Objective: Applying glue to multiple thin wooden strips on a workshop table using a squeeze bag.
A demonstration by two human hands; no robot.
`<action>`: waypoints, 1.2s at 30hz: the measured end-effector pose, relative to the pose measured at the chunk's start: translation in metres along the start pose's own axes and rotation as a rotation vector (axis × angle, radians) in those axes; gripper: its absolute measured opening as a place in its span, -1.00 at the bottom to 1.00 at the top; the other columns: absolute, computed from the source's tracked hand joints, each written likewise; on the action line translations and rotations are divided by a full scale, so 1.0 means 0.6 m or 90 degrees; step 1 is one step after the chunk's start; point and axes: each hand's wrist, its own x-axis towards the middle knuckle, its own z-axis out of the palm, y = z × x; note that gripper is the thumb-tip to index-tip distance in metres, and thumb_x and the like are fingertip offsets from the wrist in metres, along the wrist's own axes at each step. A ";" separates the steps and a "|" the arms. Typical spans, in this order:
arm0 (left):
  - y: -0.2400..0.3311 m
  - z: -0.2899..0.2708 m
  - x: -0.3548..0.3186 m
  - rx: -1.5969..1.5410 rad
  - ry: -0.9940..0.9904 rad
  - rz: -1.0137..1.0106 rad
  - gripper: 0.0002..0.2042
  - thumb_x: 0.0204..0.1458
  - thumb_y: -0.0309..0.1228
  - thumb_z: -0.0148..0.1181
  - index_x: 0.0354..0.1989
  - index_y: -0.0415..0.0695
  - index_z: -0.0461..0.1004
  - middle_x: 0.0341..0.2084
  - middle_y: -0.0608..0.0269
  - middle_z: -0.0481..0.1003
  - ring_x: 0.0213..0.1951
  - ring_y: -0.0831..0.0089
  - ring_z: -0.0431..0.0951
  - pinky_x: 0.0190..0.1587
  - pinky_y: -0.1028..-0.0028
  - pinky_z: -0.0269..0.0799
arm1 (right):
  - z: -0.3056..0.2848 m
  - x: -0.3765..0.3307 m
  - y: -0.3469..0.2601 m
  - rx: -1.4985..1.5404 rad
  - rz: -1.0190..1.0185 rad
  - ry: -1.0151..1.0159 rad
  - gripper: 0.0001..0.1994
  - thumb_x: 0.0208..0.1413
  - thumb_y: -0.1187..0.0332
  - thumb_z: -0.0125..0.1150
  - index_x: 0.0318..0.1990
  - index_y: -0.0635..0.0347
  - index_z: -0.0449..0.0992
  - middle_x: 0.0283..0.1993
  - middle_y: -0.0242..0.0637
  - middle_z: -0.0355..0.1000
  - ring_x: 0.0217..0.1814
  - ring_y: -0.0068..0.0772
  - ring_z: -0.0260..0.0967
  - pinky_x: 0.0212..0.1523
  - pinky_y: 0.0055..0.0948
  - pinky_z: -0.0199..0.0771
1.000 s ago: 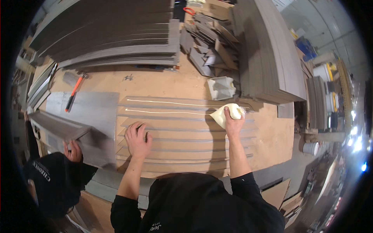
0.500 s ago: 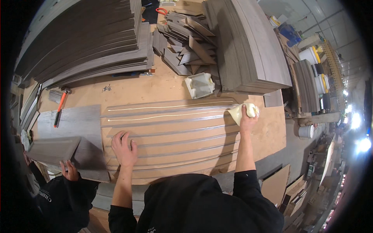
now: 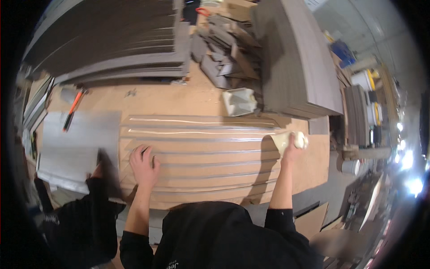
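Several narrow grey strips point(image 3: 215, 152) lie side by side across the tan worktable. Two thin cream-coloured beads point(image 3: 201, 132) run along the farthest strips. In my right hand point(image 3: 293, 154), closed at the strips' right end, is a soft piping bag point(image 3: 281, 142) of pale cream paste, its tip pointing left. My left hand point(image 3: 144, 168) rests over the left ends of the middle strips, fingers spread and holding nothing.
A co-worker's hand point(image 3: 97, 171) is blurred beside a grey board point(image 3: 78, 134) at left. An orange-handled hammer point(image 3: 74, 110) lies beyond it. Behind the strips are a white tub point(image 3: 239, 101), offcuts point(image 3: 226, 49) and tall panel stacks point(image 3: 295, 58).
My right hand and the bag have moved slightly right and nearer, the second bead now reaching about the strip's end. The co-worker's tilted panel has shifted. My view has turned a little.
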 end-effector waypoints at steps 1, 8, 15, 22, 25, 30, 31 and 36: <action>-0.002 0.007 0.001 -0.016 0.009 0.015 -0.58 -0.06 -0.40 0.26 0.05 -0.09 0.45 0.05 0.02 0.36 0.14 -0.05 0.30 0.20 0.00 0.18 | 0.009 -0.022 -0.006 0.282 0.153 0.029 -0.59 0.17 0.14 0.33 0.10 0.10 0.48 -0.10 -0.31 0.53 -0.11 -0.33 0.52 -0.10 -0.26 0.56; 0.012 -0.013 0.014 0.006 0.025 -0.038 -0.66 -0.09 -0.33 0.31 -0.10 -0.06 0.47 -0.11 0.12 0.38 -0.03 0.09 0.37 0.04 0.11 0.24 | 0.145 -0.181 -0.143 0.562 0.577 -0.427 -0.57 0.29 -0.01 0.09 0.11 0.09 0.41 -0.06 -0.30 0.50 -0.04 -0.27 0.51 -0.03 -0.14 0.57; 0.002 -0.018 0.014 -0.005 0.066 -0.142 -0.80 -0.09 -0.37 0.29 -0.30 -0.04 0.43 -0.26 0.22 0.39 -0.14 0.19 0.38 -0.06 0.19 0.20 | 0.378 -0.359 -0.272 0.213 0.194 -0.555 -0.68 0.15 0.26 0.35 -0.08 0.33 0.55 -0.15 -0.21 0.58 -0.12 -0.39 0.51 -0.07 -0.38 0.49; -0.010 -0.019 0.018 -0.065 0.132 -0.223 -0.85 -0.10 -0.41 0.27 -0.41 -0.03 0.39 -0.39 0.29 0.38 -0.23 0.26 0.39 -0.13 0.26 0.16 | 0.449 -0.442 -0.320 0.173 0.046 -0.693 -0.71 0.09 0.23 0.42 -0.20 0.30 0.60 -0.22 -0.26 0.60 -0.20 -0.39 0.53 -0.11 -0.39 0.50; -0.010 -0.017 0.018 -0.075 0.141 -0.228 -0.86 -0.11 -0.42 0.27 -0.43 -0.04 0.39 -0.40 0.29 0.38 -0.25 0.25 0.40 -0.14 0.26 0.17 | 0.458 -0.447 -0.313 0.191 0.006 -0.698 -0.72 0.05 0.28 0.47 -0.22 0.31 0.59 -0.24 -0.28 0.59 -0.23 -0.41 0.51 -0.15 -0.40 0.50; -0.009 -0.013 0.017 -0.078 0.141 -0.222 -0.86 -0.12 -0.42 0.26 -0.43 -0.03 0.40 -0.41 0.29 0.39 -0.26 0.25 0.40 -0.13 0.25 0.17 | 0.428 -0.425 -0.300 0.187 0.010 -0.649 -0.70 0.02 0.32 0.50 -0.21 0.31 0.56 -0.26 -0.28 0.57 -0.25 -0.45 0.49 -0.17 -0.40 0.50; -0.010 -0.012 0.016 -0.077 0.144 -0.221 -0.86 -0.12 -0.42 0.26 -0.43 -0.02 0.40 -0.41 0.29 0.39 -0.25 0.24 0.41 -0.13 0.25 0.18 | 0.414 -0.417 -0.300 0.185 0.011 -0.643 -0.70 0.02 0.32 0.50 -0.21 0.31 0.56 -0.26 -0.28 0.57 -0.25 -0.45 0.49 -0.17 -0.40 0.50; -0.012 -0.007 0.016 -0.051 0.120 -0.203 -0.87 -0.10 -0.41 0.26 -0.41 -0.03 0.41 -0.38 0.28 0.41 -0.22 0.22 0.40 -0.09 0.24 0.19 | 0.345 -0.362 -0.271 0.108 0.078 -0.569 -0.69 0.02 0.30 0.50 -0.20 0.33 0.57 -0.23 -0.24 0.59 -0.22 -0.44 0.52 -0.14 -0.39 0.53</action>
